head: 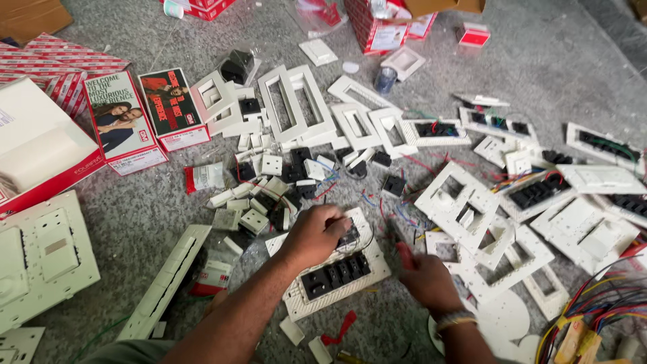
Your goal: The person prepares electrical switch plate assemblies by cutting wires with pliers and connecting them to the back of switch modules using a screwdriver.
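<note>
Two hands over switch parts on grey speckled floor.
Left hand (pixel 315 232) fingers curled on white switch plate (pixel 337 273); right hand (pixel 424 278) grasps a red tool (pixel 404 255).

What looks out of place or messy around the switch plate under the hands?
Loose switch modules and empty white frames lie strewn across the floor, some tilted and overlapping. Coloured wires spill in a tangle at lower right. The left hand presses the plate, which lies askew.

An electrician's makeshift work site is seen on a speckled grey stone floor (pixel 552 61). White switch plates (pixel 296 101), black switch modules (pixel 333 275), coloured wires (pixel 606 303) and red product boxes (pixel 121 121) are strewn everywhere.
</note>
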